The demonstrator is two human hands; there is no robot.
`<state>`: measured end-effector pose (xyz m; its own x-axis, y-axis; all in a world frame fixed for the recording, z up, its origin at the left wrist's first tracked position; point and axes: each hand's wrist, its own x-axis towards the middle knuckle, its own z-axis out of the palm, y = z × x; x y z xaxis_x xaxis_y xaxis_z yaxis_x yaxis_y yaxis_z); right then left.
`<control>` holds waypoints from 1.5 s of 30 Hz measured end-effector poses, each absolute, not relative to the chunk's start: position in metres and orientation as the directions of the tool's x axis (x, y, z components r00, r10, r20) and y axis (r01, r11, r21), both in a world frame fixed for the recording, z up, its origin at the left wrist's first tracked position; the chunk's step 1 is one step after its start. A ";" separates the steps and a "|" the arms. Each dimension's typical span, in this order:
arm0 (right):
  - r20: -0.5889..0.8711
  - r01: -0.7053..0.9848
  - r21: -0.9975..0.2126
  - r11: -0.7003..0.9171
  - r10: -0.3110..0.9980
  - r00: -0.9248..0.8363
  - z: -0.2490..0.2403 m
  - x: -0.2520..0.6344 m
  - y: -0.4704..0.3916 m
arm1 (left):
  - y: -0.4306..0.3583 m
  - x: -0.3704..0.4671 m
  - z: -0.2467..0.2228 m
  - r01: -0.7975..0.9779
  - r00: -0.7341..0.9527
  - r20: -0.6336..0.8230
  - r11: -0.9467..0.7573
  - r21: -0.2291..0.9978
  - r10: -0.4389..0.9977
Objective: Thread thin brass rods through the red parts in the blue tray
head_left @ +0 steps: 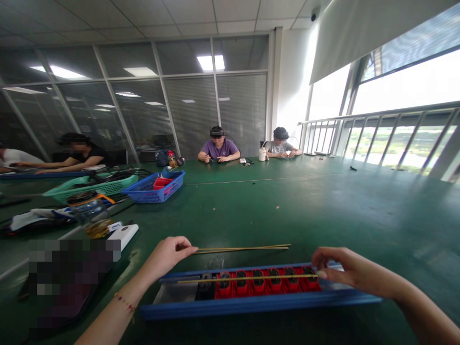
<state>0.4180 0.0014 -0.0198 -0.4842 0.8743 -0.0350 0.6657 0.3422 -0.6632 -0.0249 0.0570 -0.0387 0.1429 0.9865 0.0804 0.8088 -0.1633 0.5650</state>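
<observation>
My left hand (171, 254) is closed in a pinch at the left end of thin brass-coloured rods (247, 248), which lie just beyond the tray. In my right hand (336, 268), thumb and fingers pinch the right end of another thin rod (201, 281). This rod stretches leftward above the long blue-edged tray (262, 307). Inside the tray stands a row of several red blocks (241, 290) with dark round parts on top. A black block (205, 291) sits at the row's left end. Small details of the blocks are too blurred to make out.
To the left are a blue basket (151, 194) with a red box (162, 183), a green basket (61, 192) with dark cables, a jar (88, 211) and a white device (125, 235). People sit around the green table (323, 215), with a white bottle (262, 154) across it.
</observation>
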 end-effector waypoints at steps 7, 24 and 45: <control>-0.092 0.753 -0.573 0.324 0.888 -0.451 -0.034 0.416 -0.003 | 0.081 -0.027 -0.056 0.936 0.220 0.007 -0.213 0.278 0.975; 0.034 0.588 -0.806 0.061 0.998 -0.057 -0.036 0.449 0.030 | 0.070 -0.031 -0.048 0.898 0.234 0.041 -0.232 0.375 0.971; 0.074 0.902 0.017 0.431 0.899 -0.431 -0.053 0.353 0.079 | 0.081 -0.022 -0.053 0.890 0.431 -0.027 -0.420 0.179 0.902</control>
